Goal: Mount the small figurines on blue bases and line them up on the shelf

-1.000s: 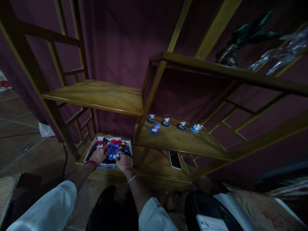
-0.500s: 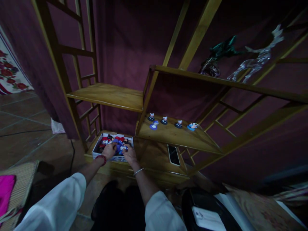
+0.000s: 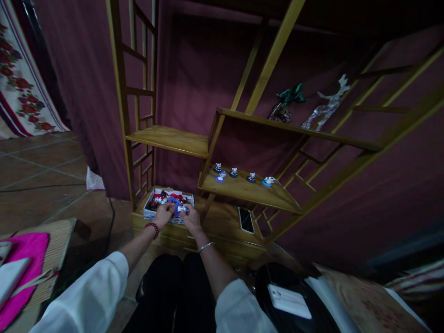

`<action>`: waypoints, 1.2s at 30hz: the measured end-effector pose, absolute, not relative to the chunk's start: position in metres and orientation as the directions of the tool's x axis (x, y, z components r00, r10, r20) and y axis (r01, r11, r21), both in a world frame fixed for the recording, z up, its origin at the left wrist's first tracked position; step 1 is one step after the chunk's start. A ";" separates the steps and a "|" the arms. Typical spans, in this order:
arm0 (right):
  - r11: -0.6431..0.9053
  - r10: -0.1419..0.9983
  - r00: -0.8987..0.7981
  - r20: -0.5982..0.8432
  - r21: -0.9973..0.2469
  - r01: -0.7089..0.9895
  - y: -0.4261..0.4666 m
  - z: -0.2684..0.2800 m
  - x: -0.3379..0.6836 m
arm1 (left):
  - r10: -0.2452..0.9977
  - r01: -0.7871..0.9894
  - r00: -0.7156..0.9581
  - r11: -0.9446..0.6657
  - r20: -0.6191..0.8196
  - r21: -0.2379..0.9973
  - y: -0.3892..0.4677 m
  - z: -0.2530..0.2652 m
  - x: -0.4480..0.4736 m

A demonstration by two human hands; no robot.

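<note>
Over the near edge of a white box (image 3: 150, 213), both my hands meet at a purple and white figurine (image 3: 181, 209). My left hand (image 3: 164, 214), with a red bead bracelet, pinches its left side. From the right, my right hand (image 3: 192, 218) has its fingers closed on the same figurine. Red, white and dark figurines (image 3: 160, 198) lie packed in the box behind my hands. On the shelf to the right stand several small figurines on round bases, among them a purple one (image 3: 220, 177) and a blue-based one (image 3: 268, 181).
A phone (image 3: 246, 219) lies on the lower shelf board. Higher up stand a clear deer ornament (image 3: 328, 106) and a green ornament (image 3: 290, 96). A black stool (image 3: 263, 296) with a white object on it is at lower right, and a mat-topped bench with pink cloth (image 3: 31, 259) at left.
My hands have drawn the purple and white figurine slightly up and toward me, over the box's near edge. The camera view has shifted, bringing more of the left side into sight.
</note>
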State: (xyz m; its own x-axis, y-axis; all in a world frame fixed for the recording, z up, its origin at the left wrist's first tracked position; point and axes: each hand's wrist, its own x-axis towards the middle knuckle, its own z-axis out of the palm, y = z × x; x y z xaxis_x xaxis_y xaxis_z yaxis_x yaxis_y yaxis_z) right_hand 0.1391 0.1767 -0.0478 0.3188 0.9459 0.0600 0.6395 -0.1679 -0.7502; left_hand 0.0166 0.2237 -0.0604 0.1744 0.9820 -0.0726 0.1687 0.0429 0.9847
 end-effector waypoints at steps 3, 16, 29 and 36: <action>-0.147 0.942 0.326 0.077 -0.781 0.608 0.165 -0.039 0.136 | 0.981 0.033 0.172 0.082 -0.087 0.996 0.208 -0.049 0.016; 0.107 0.944 0.298 0.141 -0.986 0.129 0.094 0.015 0.125 | 0.946 -0.484 0.305 0.253 -0.110 0.837 0.131 0.012 0.007; 0.310 0.925 0.193 0.326 -0.944 0.108 0.004 0.064 0.119 | 0.902 -0.631 0.415 0.192 0.118 0.752 0.047 0.054 -0.010; 0.390 0.904 0.134 0.406 -0.912 0.129 -0.022 0.074 0.112 | 0.912 -0.664 0.383 0.158 0.150 0.731 0.019 0.062 -0.017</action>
State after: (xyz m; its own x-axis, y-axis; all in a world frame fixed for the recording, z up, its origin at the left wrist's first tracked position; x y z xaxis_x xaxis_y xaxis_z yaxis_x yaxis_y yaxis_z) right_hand 0.1123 -0.0224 0.0736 0.1340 0.9039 0.4061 0.1290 0.3905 -0.9115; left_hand -0.0168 0.0192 0.0621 0.3826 0.9117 0.1501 -0.6636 0.1581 0.7312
